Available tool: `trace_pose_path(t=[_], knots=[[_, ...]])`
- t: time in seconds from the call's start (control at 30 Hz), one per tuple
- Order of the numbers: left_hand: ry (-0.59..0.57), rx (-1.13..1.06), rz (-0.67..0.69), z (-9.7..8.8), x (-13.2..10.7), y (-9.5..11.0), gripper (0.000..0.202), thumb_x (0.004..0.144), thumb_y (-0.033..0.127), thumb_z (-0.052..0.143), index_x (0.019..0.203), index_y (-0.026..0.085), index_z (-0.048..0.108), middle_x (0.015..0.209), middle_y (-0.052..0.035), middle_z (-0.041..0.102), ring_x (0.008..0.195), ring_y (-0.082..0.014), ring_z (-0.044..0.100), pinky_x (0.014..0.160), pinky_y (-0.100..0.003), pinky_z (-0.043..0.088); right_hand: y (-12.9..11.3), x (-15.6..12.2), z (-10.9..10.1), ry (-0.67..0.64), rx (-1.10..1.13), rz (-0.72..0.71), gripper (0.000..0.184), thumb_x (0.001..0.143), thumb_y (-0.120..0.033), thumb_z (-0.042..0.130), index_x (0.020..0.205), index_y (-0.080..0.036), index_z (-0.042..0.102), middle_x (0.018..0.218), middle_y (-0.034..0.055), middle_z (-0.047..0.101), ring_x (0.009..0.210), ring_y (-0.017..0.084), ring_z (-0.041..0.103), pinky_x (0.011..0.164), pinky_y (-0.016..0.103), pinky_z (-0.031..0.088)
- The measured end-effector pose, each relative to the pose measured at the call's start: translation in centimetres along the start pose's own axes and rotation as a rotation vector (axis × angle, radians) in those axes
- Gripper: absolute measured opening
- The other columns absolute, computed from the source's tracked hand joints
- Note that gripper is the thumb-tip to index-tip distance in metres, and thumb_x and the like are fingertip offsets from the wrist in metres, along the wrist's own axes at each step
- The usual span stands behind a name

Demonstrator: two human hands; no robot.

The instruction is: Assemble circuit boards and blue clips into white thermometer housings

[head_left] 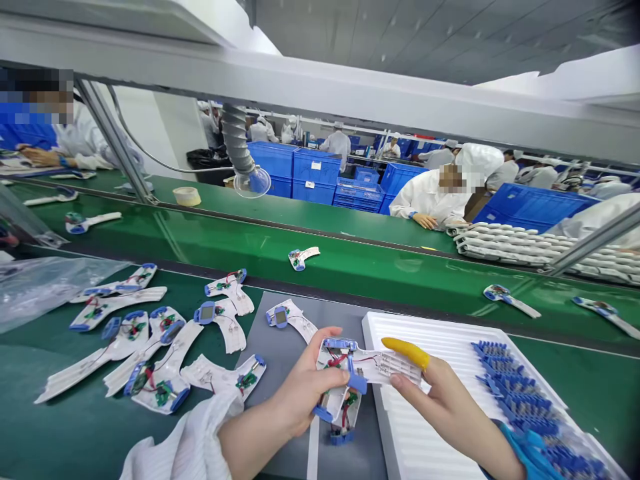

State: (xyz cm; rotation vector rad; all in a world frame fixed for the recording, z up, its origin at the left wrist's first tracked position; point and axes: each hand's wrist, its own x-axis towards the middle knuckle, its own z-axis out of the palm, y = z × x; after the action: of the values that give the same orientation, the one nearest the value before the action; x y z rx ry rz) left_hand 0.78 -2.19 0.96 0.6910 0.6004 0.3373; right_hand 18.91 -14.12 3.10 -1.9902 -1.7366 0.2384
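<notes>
My left hand (300,383) is closed around the head of an open white housing (367,363), which looks like half of a gun-shaped infrared thermometer, with blue trim and red wires. My right hand (435,387) grips its handle end between thumb and fingers; a yellow finger cot (406,351) covers one finger. Directly under the left hand is a second wired housing part (345,417); whether it is held or lying on the mat I cannot tell. Just beyond the left hand, another housing half (295,319) with a small screen rests on the grey mat (270,347).
Several wired housing halves (165,373) lie at left beside a clear plastic bag (45,287). At right, a white ribbed tray (425,427) carries rows of blue parts (530,407). A green conveyor (375,267) runs behind, with a co-worker (440,193) across it.
</notes>
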Motion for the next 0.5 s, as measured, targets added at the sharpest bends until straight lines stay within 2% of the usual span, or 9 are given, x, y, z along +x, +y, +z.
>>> trace_pose_path(t=[0.07,0.23,0.33,0.4,0.5], knots=[[-0.014,0.033,0.030,0.0,-0.1,0.1,0.091,0.055,0.018,0.075,0.133,0.024,0.029,0.072,0.0023,0.063,0.053,-0.0096,0.054,0.059,-0.022,0.043,-0.5,-0.2,-0.1,-0.003,0.047,0.024,0.033,0.087,-0.038,0.047,0.118,-0.026,0.051,0.099,0.0063,0.068,0.087,0.022,0.065,0.071,0.032,0.054],[-0.042,0.162,0.100,-0.2,-0.7,0.1,0.091,0.055,0.018,0.078,0.133,0.026,0.032,0.080,0.0019,0.061,0.057,-0.0077,0.053,0.065,-0.023,0.045,-2.0,-0.9,0.1,0.090,0.057,-0.083,0.029,0.085,-0.030,0.052,0.114,-0.027,0.053,0.097,0.0062,0.068,0.084,0.021,0.065,0.066,0.028,0.053],[-0.062,0.308,0.135,-0.7,0.2,0.7,0.088,0.059,0.025,0.077,0.134,0.025,0.031,0.082,0.0003,0.062,0.064,-0.0115,0.058,0.069,-0.026,0.047,-1.0,0.2,0.1,0.055,0.104,-0.042,0.029,0.085,-0.032,0.053,0.113,-0.025,0.055,0.100,0.0066,0.067,0.086,0.021,0.064,0.068,0.029,0.053],[-0.007,0.513,0.164,-1.2,2.6,2.0,0.085,0.061,0.029,0.077,0.134,0.024,0.034,0.093,-0.0037,0.064,0.078,-0.0166,0.062,0.077,-0.028,0.047,1.1,2.4,0.1,0.011,0.155,0.068,0.033,0.084,-0.036,0.053,0.114,-0.021,0.056,0.096,0.0063,0.068,0.081,0.020,0.065,0.068,0.029,0.053],[0.198,0.753,0.184,-2.2,8.9,5.8,0.071,0.066,0.031,0.074,0.129,0.019,0.043,0.116,-0.0117,0.059,0.097,-0.0234,0.060,0.086,-0.034,0.045,5.6,7.6,0.4,0.043,0.156,0.239,0.038,0.088,-0.037,0.048,0.113,-0.011,0.056,0.074,0.0039,0.068,0.057,0.014,0.062,0.051,0.026,0.052]])
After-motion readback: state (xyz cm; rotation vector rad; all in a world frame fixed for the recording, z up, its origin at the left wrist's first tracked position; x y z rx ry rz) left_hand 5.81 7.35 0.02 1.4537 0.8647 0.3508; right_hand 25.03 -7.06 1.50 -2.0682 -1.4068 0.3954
